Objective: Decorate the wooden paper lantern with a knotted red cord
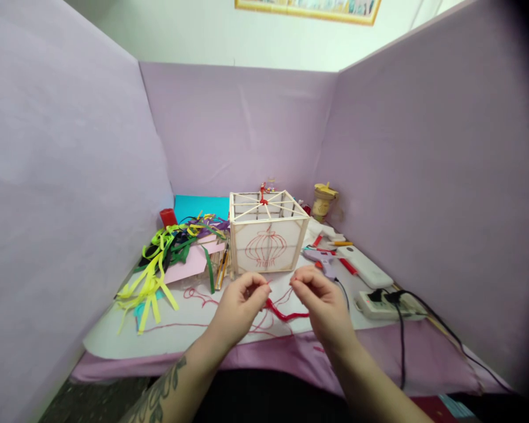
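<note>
My left hand (240, 305) and my right hand (320, 299) are held close together just in front of a square lantern frame (268, 235) of pale sticks, with a red lantern drawn on its paper front. Both hands pinch thin red cord (284, 314); a thicker red loop of it hangs between them. More red thread (198, 295) trails over the white sheet (114, 338) to the left. A red knot (263, 194) sits at the top centre of the frame.
A heap of yellow, green and purple paper strips (167, 252) lies left on a pink box (189, 264). A glue gun (320, 257), a white box (365, 267) and a power strip (390, 304) with black cables lie right. Purple partition walls close in three sides.
</note>
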A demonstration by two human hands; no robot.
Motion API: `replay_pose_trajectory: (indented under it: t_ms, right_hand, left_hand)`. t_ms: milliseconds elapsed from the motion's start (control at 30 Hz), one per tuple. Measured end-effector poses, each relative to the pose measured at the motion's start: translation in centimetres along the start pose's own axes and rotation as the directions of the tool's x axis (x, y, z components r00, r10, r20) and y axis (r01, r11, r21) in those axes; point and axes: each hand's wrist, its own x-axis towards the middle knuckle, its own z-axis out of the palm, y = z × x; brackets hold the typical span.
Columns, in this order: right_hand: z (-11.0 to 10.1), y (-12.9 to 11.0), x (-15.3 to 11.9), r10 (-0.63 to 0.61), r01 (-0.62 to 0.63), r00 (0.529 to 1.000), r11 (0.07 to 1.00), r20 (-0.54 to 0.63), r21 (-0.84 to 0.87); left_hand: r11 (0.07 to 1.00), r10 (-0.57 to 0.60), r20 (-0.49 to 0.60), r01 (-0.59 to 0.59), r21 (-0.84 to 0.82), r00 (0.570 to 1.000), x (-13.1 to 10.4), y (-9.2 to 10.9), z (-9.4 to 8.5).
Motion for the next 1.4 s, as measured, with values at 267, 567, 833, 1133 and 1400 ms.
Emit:
replay_pose_trajectory:
  t_ms: [267,567,833,1133,1400]
  right_hand:
    - [2.0,-1.5,-0.9,0.035,-0.032,0.996,0.999,0.084,-0.044]
    - [1.8,-0.1,-1.1,0.016,-0.029,0.993,0.994,0.120,0.107]
    - [2.1,1.0,-1.2,0.078,-0.130,0.981,0.944,0.177,0.303]
    - [4.2,0.7,-0.7,0.186,-0.185,0.982,0.935,0.024,0.304]
    - [2.5,-0.6,1.6,0.128,-0.116,0.991,0.954,-0.026,0.276]
  left_hand:
    - [0.903,0.326,-0.069,-0.288,0.320,0.943,-1.1,-0.2,0.4]
    - [0.995,0.100,0.074,-0.100,-0.001,0.992,-0.7,-0.2,0.0]
    - [0.974,-0.113,0.153,0.140,-0.177,0.982,-0.6,0.0,-0.2]
    - [0.947,-0.125,0.089,0.145,-0.286,0.988,0.3,-1.1,0.2]
    - [0.993,0.084,-0.146,-0.071,0.094,0.986,0.2,-0.5,-1.7]
